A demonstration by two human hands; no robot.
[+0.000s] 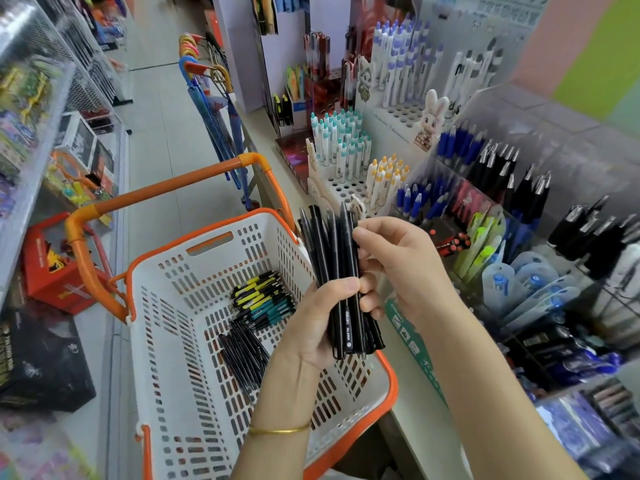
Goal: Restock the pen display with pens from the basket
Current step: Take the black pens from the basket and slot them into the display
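We stand in a shop aisle with a pale tiled floor (162, 140), the pen display (568, 157) at our right. Beside it is our white, orange-rimmed basket (166, 341), with loose pens (242, 351) on its bottom. Above it our left hand (318, 320) grips a bundle of black pens (332, 258), and our right hand (398, 268) pinches the bundle's upper end with curled fingers. White print on one barrel starts "No."; the rest is unreadable.

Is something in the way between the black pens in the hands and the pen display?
Nothing visible blocks them. The left hand grips the bundle of black pens above the basket; the right hand pinches near their tops, on the side toward the pen display. Beyond is open air.
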